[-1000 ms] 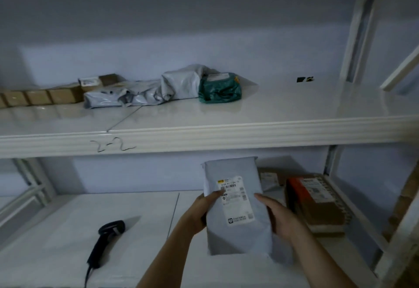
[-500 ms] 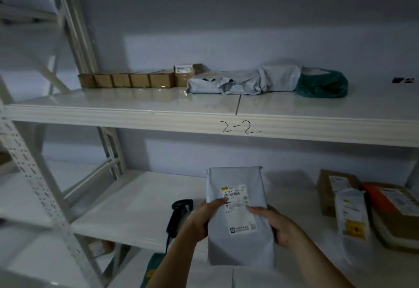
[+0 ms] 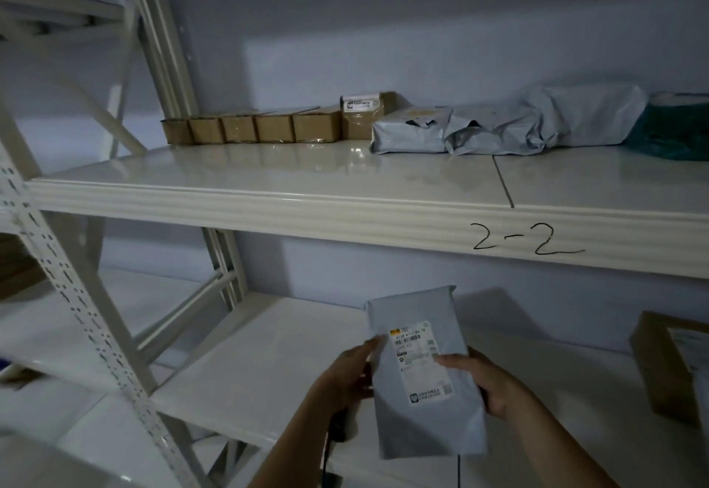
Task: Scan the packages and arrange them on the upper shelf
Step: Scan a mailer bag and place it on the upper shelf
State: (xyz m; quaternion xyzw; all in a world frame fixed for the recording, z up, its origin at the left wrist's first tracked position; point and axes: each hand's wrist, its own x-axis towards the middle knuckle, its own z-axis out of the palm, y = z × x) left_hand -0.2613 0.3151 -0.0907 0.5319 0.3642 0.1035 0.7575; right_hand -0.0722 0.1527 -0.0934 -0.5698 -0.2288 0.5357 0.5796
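I hold a grey poly mailer package upright in front of the lower shelf, its white barcode label facing me. My left hand grips its left edge and my right hand grips its right edge, thumb on the label. The black scanner lies on the lower shelf, mostly hidden behind my left hand. The upper shelf, marked "2-2", carries a row of small cardboard boxes, several grey mailers and a green package along the back.
White perforated uprights and braces stand at the left. A brown box with a label sits on the lower shelf at the right edge. The front half of the upper shelf is bare.
The view has swung left, so the shelf contents drift right in frame. Both hands keep hold of the grey package, which stays upright. The scanner is now mostly hidden behind my left hand.
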